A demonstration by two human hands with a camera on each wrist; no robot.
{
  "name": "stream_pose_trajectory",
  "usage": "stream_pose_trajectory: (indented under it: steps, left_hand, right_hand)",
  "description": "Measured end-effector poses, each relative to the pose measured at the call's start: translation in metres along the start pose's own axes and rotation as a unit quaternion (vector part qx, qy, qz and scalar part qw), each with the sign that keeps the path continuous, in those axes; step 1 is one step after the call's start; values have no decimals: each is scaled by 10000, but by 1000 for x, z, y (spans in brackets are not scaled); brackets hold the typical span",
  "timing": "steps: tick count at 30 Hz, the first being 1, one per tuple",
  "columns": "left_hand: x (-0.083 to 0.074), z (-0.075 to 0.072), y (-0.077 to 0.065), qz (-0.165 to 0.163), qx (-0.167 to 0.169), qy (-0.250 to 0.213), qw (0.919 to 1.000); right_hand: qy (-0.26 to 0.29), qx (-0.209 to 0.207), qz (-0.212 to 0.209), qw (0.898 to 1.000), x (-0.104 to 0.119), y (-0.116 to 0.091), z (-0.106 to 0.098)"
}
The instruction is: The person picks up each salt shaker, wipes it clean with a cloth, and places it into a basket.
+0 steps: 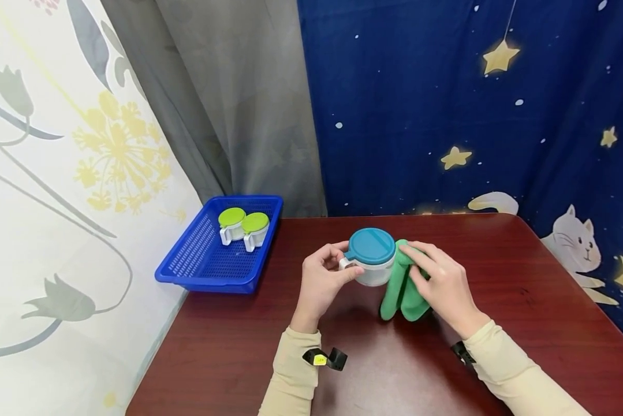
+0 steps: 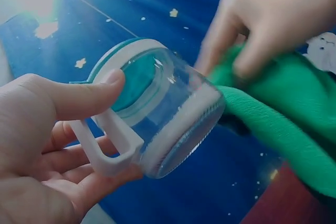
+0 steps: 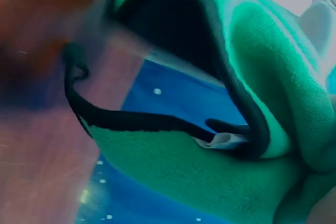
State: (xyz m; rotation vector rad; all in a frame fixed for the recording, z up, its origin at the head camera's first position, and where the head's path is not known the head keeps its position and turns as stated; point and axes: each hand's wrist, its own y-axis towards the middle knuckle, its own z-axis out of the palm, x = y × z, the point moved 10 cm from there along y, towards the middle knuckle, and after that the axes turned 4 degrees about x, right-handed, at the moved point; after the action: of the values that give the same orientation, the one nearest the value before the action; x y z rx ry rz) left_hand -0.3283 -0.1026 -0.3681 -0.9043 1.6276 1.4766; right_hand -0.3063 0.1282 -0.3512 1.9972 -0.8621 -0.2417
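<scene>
A clear jar [image 2: 181, 114] with a teal lid [image 1: 372, 246] and a white side handle [image 2: 111, 148] is held above the table. My left hand [image 1: 323, 277] grips it at the handle and rim, thumb near the lid's edge. On the jar's other side, my right hand [image 1: 442, 283] pinches a green cloth [image 1: 406, 294] against the jar's side, and its lower folds hang down. Dark edging [image 3: 157, 121] and a small white tag [image 3: 223, 140] show on the cloth in the right wrist view.
A blue plastic basket [image 1: 209, 282] stands at the table's back left. Two similar jars with lime-green lids [image 1: 231, 217] sit inside it. The dark red table [image 1: 519, 294] extends to the right, with a blue starry curtain [image 1: 394, 115] behind it.
</scene>
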Motion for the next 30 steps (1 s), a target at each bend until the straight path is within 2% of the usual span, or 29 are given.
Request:
stream_pose_trajectory:
  steps: [4, 7, 11, 17, 23, 26, 30]
  left_hand:
    - [5, 8, -4, -15, 130, 258, 9996]
    - [7, 12, -6, -4, 178, 286, 9994]
    - [10, 13, -7, 25, 231, 294, 9993]
    - [12, 11, -8, 41, 244, 199, 9995]
    - [9, 3, -8, 168, 163, -201, 9995]
    - [9, 2, -8, 163, 170, -368, 9990]
    - [13, 3, -6, 39, 203, -473, 9987]
  right_hand:
    - [314, -366, 479, 9977, -1, 12, -13]
    - [643, -678, 776, 9926, -1, 17, -23]
    - [928, -890, 911, 9875, 0, 21, -32]
    - [971, -591, 617, 9916, 6, 24, -26]
    - [714, -145, 270, 9970, 10, 12, -6]
    - [674, 38, 220, 9975, 9, 5, 2]
    - [750, 61, 285, 9968, 5, 2, 5]
